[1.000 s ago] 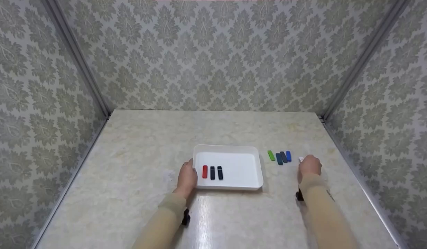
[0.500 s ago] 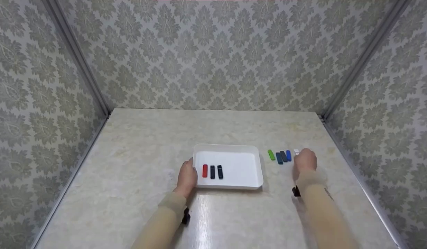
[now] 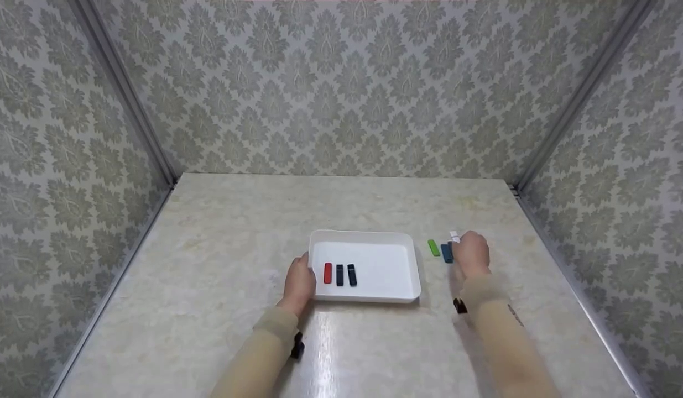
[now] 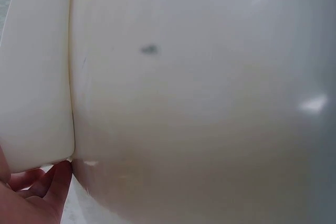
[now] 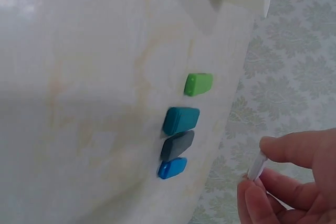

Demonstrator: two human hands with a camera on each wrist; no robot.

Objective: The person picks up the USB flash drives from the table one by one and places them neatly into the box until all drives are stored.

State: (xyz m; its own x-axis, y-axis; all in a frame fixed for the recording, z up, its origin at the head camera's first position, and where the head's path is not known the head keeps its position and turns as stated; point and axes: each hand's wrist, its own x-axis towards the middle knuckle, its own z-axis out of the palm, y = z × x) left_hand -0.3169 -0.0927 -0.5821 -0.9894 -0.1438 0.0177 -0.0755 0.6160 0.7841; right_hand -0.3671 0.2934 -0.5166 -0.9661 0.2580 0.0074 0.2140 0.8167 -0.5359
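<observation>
Right hand [image 3: 472, 253] is up off the table [image 3: 219, 232], pinching a small white stick [image 5: 256, 166] betw. thumb and fingertips; in the head view its tip [image 3: 454, 236] pokes out above the knuckles. So the white stick is in the air, over the row of sticks lying right of the tray [image 3: 363, 237].

That row, seen from the wrist: green stick [image 5: 198, 84], teal stick [image 5: 180, 120], grey stick [image 5: 177, 145], blue stick [image 5: 171, 168], side by side, the last three touching or nearly so, green a bit apart. From the head view the hand covers the grey and blue ones.

Left hand [image 3: 298, 283] rests against the tray's left edge, fingers under or along the rim [image 4: 58, 174]. Can't tell if it grips or just steadies.

Inside the tray, on the left: red stick [image 3: 327, 273] and two dark sticks [image 3: 340, 275] [image 3: 352, 275], parallel, w/ small gaps.

Looks like the carry step: stick picked, not yet placed. My guess is it goes into the tray next to the three there. That would need a move left over the tray wall, then lowering it flat, lined up w/ the others, w/o knocking the nearest dark one. Light pinch, small piece, so it could twist on letting go.
</observation>
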